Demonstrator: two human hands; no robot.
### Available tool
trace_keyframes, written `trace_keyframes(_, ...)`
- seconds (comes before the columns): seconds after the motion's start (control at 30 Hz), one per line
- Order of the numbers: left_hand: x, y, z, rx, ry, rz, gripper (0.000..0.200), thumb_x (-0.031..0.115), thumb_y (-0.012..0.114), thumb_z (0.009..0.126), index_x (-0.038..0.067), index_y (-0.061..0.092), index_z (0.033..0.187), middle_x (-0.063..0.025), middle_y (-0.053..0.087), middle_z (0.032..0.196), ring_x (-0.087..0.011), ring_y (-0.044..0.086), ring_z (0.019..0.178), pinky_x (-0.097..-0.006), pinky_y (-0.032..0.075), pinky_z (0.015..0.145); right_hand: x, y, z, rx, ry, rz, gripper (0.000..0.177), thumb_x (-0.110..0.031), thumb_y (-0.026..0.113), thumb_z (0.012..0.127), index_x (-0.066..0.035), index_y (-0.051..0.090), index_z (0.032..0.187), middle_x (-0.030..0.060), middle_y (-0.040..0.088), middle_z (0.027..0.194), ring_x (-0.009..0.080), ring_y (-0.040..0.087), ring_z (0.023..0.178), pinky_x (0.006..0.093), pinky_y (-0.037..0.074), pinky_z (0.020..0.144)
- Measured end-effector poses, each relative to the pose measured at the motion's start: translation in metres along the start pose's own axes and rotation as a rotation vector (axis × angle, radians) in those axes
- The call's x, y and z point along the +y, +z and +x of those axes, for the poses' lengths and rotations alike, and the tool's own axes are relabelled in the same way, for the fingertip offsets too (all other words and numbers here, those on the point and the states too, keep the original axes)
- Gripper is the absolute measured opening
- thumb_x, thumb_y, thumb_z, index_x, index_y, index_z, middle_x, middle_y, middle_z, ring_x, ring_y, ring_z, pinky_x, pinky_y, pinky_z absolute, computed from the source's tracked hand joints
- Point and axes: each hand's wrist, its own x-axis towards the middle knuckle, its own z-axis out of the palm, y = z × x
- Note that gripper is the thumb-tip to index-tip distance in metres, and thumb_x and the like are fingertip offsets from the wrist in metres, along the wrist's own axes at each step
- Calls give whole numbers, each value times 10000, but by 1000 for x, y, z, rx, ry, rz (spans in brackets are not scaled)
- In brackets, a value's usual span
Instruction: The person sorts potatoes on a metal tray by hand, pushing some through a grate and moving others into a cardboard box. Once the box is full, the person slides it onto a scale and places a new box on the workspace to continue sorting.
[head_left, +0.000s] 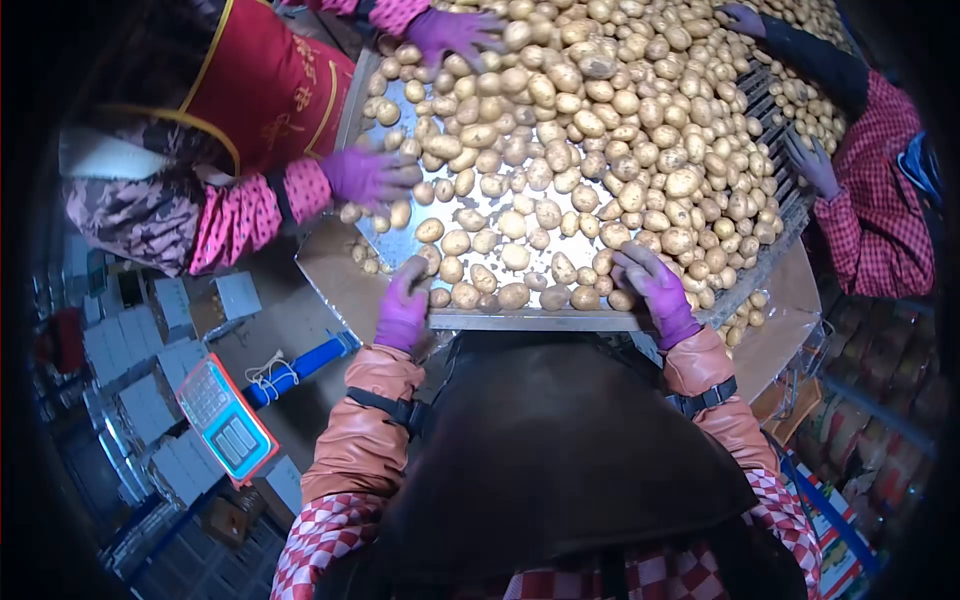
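Note:
Many potatoes [515,256] lie on a metal sorting table [540,321], loosely spread near its front edge and heaped farther back. My left hand [404,305], in a purple glove, rests at the front left corner, its fingers extended beside the nearest potatoes and nothing gripped. At the front right, my right hand [652,290], gloved the same way, has its fingers apart against the potatoes at the edge and holds none. Both wrists lie over the front rim.
A person at the left has two purple-gloved hands [370,178] over the potatoes. Another person's gloved hands [812,165] are at the right, by a slatted rack [775,125]. Below left are a scale [228,420] on a blue post and several boxes [125,345]; cardboard [785,300] hangs right.

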Motion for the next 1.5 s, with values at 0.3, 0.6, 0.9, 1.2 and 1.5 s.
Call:
trace_keyframes(0.3,13,8,-20,159,137,238,469,186,656,839,105,590,1296,-147,559,1329,-344,516,1255,-442,389,1068,51,41,52,-310,-822,-1567,515,-382,725,786,-251,625,1274,120,453,1441,436,325,1366,608,275,1103)
trace_keyframes(0.6,12,4,41,155,151,838,468,309,653,805,285,602,1270,-98,520,1361,-355,438,1290,-576,302,1032,33,60,88,-56,-661,-1427,477,-362,676,812,-193,621,1254,137,449,1448,402,336,1375,573,248,1128)
trace_keyframes(0.9,54,65,62,-21,464,672,510,397,722,742,134,638,1171,-126,576,1299,-395,459,1273,-551,319,1039,54,88,64,-176,-572,-1441,503,-319,657,829,-175,582,1306,212,507,1377,466,395,1315,526,319,1094)
trace_keyframes(1.2,62,63,74,71,500,630,534,310,707,760,142,592,1253,-136,573,1301,-389,475,1237,-520,331,1044,51,84,68,42,-356,-1486,485,-327,700,793,-136,633,1233,150,523,1389,380,401,1349,512,314,1104)
trace_keyframes(1.5,41,34,53,-2,206,673,545,200,719,717,133,580,1240,-150,542,1319,-366,495,1206,-508,381,1008,37,65,74,-122,-775,-1140,384,-153,708,787,-70,675,1160,147,654,1200,370,598,1120,478,467,951)
